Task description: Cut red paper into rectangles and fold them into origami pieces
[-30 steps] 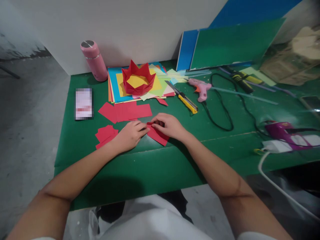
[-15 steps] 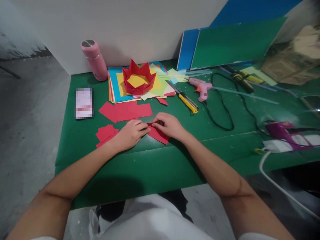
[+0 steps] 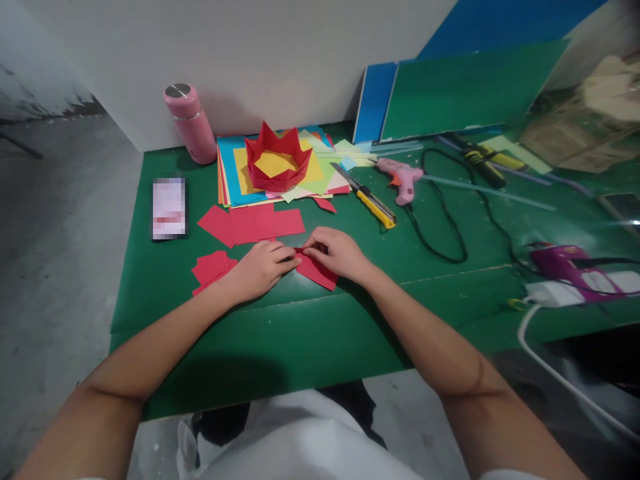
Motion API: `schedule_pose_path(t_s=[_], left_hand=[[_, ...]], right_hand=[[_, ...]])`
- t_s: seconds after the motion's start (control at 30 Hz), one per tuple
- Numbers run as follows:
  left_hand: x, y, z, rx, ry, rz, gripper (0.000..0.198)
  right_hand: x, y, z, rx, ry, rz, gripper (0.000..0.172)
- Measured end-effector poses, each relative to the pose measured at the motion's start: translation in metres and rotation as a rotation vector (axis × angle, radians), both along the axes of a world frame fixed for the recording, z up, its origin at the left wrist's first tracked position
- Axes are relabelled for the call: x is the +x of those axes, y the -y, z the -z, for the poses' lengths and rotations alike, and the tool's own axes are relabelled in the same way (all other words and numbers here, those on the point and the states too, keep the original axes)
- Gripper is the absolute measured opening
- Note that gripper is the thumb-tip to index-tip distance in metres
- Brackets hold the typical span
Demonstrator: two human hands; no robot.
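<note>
A piece of red paper (image 3: pixel 319 271) lies on the green tabletop with its upper edge folded over. My left hand (image 3: pixel 264 265) pinches that folded edge from the left. From the right, my right hand (image 3: pixel 336 252) grips the same edge between thumb and fingers, and the fingertips of both hands almost meet. Some of the fold is hidden under them. Beyond my hands are flat red paper pieces (image 3: pixel 250 224), and beside my left wrist sits a small pile of red pieces (image 3: pixel 213 267).
A red folded-paper ring (image 3: pixel 277 179) with pointed tips rests on stacked coloured paper (image 3: pixel 227 175). To its right lie a yellow utility knife (image 3: pixel 377 208) and a pink glue gun (image 3: pixel 405 179) with a black cord. A pink bottle (image 3: pixel 193 130) stands at the back left, behind a blurred-out flat object (image 3: pixel 169 208).
</note>
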State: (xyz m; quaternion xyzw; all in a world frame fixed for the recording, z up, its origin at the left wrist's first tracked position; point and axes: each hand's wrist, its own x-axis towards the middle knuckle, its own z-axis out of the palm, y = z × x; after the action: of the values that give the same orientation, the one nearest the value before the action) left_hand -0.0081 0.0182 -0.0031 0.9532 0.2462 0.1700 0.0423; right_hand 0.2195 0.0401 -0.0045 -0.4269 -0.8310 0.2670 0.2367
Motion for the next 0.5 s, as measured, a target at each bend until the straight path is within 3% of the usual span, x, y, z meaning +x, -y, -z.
schedule_pose_path(t_s=[0.5], left_hand=[[-0.0011,0.0090,-0.0055,-0.005,-0.142,-0.116,0.037]], right_hand=[[-0.0005,0.0004,-0.0017,0.015,0.022,-0.005,0.008]])
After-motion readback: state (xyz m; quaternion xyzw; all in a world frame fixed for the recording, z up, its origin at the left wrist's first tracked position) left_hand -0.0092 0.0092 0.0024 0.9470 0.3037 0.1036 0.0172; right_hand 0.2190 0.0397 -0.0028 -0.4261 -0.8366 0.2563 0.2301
